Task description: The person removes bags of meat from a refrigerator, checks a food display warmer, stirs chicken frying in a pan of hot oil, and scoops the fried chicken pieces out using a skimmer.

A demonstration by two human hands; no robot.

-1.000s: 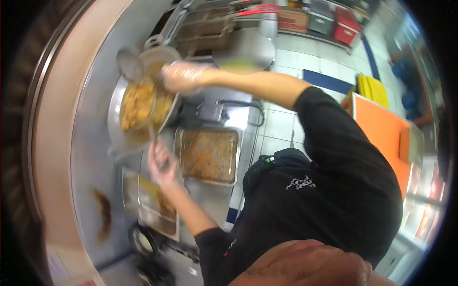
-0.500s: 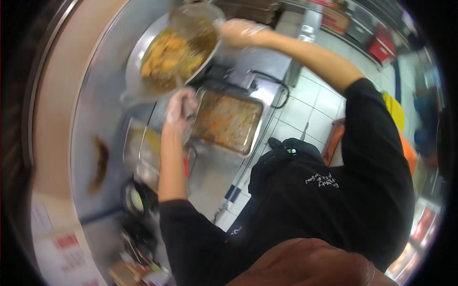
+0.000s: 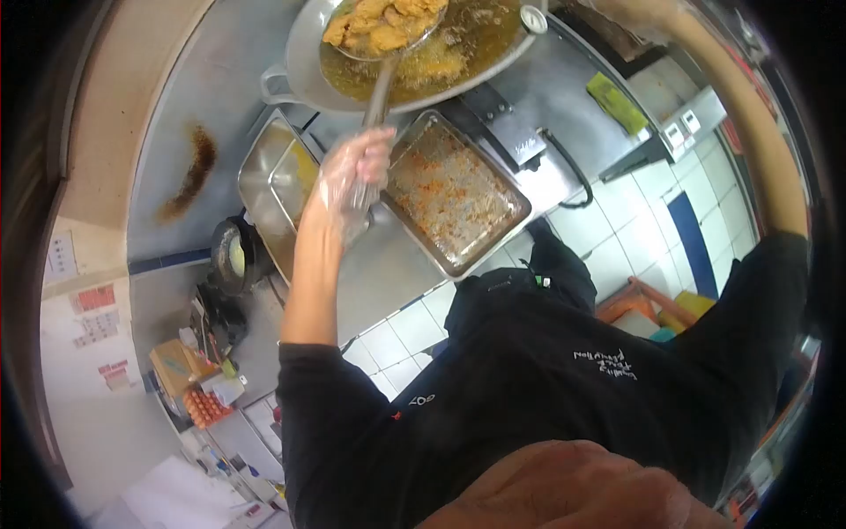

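Gloved in clear plastic, my left hand (image 3: 359,169) is closed round the handle of a metal skimmer (image 3: 381,91). Browned fried pieces (image 3: 386,25) fill its bowl, over a wide wok (image 3: 304,75) of bubbling oil (image 3: 480,40). More pale pieces (image 3: 432,67) float in the oil. My right hand (image 3: 636,16), also gloved, is at the top edge, right of the wok; blur and the frame edge hide its fingers. A round dial thermometer (image 3: 533,19) sits at the wok's right rim. Below the wok lies a metal tray (image 3: 454,198) with orange crumbs.
Left of the tray is a steel container (image 3: 269,181). A small black pan (image 3: 231,256) stands below it. Right of the wok are a green-yellow pad (image 3: 617,103) and a black curved handle (image 3: 568,167). Eggs (image 3: 205,404) and a cardboard box (image 3: 176,366) are at lower left.
The view has swung, and the wok now appears higher and further right. My right hand has moved away from the wok rim to the right. My left hand still grips the skimmer.
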